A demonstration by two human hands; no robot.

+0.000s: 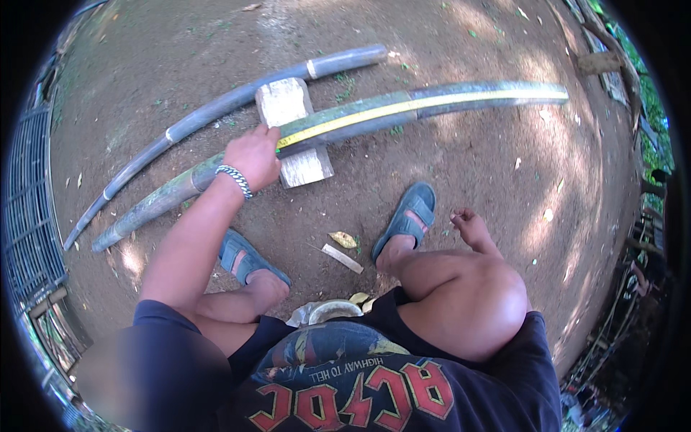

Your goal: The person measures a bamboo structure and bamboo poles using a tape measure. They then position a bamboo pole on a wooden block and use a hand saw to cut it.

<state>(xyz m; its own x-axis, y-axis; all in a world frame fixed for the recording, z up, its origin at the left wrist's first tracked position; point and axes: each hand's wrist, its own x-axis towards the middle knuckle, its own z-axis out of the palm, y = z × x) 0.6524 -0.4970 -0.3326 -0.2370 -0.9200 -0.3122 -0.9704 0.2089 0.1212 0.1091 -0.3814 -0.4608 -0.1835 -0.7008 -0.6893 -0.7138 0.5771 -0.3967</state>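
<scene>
Bamboo, green-grey, one thick pole (360,126): lies crosswise in front of you, over the middle of a wooden block (284,104), whose far and near ends show on either side of it.

Item, yellow measuring tape (410,104): stretched along the top of this pole, from your left hand (253,157) to the pole's right end.

Item, your left hand: palm down over the pole beside the block's left edge, fingers closed on the near end of the tape; fingertips partly hidden, firmness of grip not to be told. A silver chain bracelet (235,180) circles the wrist.

Item, your right hand: beyond your right knee, well apart from both poles, half open with fingers loosely curled, nothing seen in it.

Item, second pole (216,106): slimmer, dark grey with pale joints, on the far side of the first; it passes at the block's far edge, contact not to be told.

On the bare earth (446,165) between your two blue-grey sandals (408,216): one dry yellow leaf (344,239) and, just nearer you, one pale flat strip (342,258).

At the ground's left edge: one panel of blue-grey slats (29,187), upright.
</scene>
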